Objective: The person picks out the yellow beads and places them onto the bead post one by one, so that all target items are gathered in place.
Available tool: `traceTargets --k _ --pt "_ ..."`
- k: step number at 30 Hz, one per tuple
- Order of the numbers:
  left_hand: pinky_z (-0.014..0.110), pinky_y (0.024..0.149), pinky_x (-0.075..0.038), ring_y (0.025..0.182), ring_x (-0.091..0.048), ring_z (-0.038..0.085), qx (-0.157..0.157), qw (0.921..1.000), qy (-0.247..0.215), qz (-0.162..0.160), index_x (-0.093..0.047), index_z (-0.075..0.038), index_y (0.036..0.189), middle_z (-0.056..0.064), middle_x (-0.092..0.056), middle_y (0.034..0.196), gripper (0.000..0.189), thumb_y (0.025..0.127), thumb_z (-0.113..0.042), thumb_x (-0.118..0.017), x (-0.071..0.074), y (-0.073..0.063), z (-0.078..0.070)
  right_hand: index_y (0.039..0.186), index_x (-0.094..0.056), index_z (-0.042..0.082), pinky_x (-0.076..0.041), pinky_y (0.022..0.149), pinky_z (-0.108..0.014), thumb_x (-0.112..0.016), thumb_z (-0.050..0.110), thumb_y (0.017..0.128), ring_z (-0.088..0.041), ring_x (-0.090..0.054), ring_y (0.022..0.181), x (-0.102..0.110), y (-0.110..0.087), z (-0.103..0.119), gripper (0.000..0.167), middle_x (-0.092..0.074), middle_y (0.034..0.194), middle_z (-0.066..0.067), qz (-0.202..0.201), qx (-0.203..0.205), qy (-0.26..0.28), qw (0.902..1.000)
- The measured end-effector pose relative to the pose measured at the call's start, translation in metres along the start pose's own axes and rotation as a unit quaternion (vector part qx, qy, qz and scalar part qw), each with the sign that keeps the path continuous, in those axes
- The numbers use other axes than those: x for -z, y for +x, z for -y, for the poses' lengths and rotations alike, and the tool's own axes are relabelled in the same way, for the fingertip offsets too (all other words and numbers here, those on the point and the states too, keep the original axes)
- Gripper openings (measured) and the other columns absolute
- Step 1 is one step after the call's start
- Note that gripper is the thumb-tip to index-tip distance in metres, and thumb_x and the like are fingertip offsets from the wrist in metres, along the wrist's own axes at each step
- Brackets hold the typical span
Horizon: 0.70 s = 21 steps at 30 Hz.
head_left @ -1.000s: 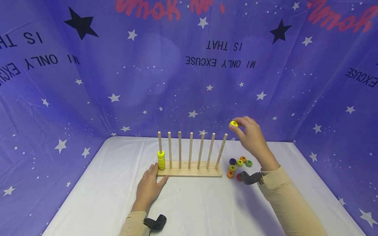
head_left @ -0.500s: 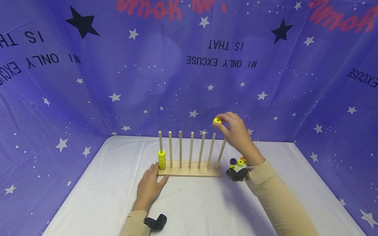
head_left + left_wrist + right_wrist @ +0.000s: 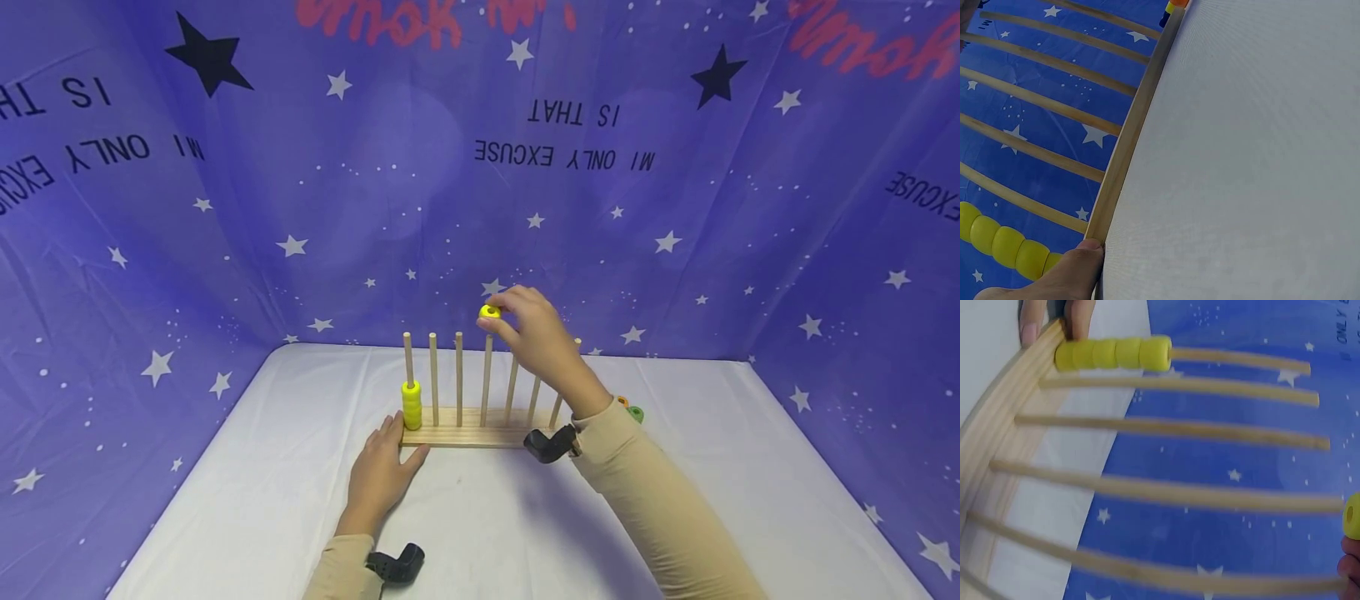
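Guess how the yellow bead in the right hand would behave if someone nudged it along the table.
The yellow bead would probably roll if set on its side, as that side is rounded. It seems stiff: it looks undented in the pinch of the right hand. Its smooth surface may make it a little slippery.

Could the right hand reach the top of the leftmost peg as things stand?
Probably yes: the right hand holds a yellow bead seemingly higher than the pegs between, and the leftmost peg has its top free.
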State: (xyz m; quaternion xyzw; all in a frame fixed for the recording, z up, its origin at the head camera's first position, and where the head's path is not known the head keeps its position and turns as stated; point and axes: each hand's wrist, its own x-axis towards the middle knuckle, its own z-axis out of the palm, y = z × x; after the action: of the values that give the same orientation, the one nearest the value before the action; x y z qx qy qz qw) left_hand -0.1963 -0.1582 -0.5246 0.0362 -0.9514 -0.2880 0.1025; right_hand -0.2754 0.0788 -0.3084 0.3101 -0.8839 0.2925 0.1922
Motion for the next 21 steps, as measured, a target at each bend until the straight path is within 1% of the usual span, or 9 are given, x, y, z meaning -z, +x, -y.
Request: traceTargets --k 3,8,14,21 --pt "0.060 0.114 -0.036 0.141 -0.041 0.044 0.002 1.0000 0.000 0.003 -0.038 -0.004 0.152 0.022 -0.041 0.154 0.082 0.092 -0.052 -0.065 0.000 0.000 0.000 0.113 -0.069 0.010 -0.051 0.094 -0.039 -0.069 0.033 0.093 -0.021 -0.058 0.107 -0.009 0.004 0.008 0.031 -0.068 0.111 -0.001 0.007 0.011 -0.003 0.9999" --pt "0.060 0.113 -0.037 0.140 -0.042 0.044 0.008 1.0000 0.004 0.003 -0.038 -0.004 0.151 0.022 -0.041 0.154 0.082 0.091 -0.052 -0.065 0.000 0.000 0.000 0.110 -0.070 0.010 -0.052 0.090 -0.036 -0.071 0.030 0.092 -0.021 -0.060 0.102 -0.025 0.009 0.019 0.027 -0.067 0.103 0.000 0.013 0.026 0.004 0.9996" --pt "0.061 0.113 -0.037 0.140 -0.042 0.045 0.008 1.0000 0.002 0.001 -0.038 -0.004 0.152 0.021 -0.041 0.154 0.082 0.091 -0.052 -0.066 0.000 -0.001 0.000 0.112 -0.070 0.011 -0.052 0.088 -0.033 -0.070 0.032 0.092 -0.017 -0.059 0.099 -0.040 0.016 0.035 0.029 -0.066 0.103 0.002 0.025 0.027 0.017 0.9992" --pt "0.061 0.113 -0.037 0.139 -0.043 0.046 0.003 1.0000 0.003 -0.002 -0.038 -0.004 0.152 0.021 -0.042 0.154 0.081 0.091 -0.050 -0.067 0.001 0.000 -0.001 0.113 -0.070 0.014 -0.051 0.089 -0.031 -0.069 0.034 0.093 -0.015 -0.057 0.101 -0.054 0.026 0.051 0.029 -0.066 0.103 0.004 0.032 0.041 0.020 0.9984"
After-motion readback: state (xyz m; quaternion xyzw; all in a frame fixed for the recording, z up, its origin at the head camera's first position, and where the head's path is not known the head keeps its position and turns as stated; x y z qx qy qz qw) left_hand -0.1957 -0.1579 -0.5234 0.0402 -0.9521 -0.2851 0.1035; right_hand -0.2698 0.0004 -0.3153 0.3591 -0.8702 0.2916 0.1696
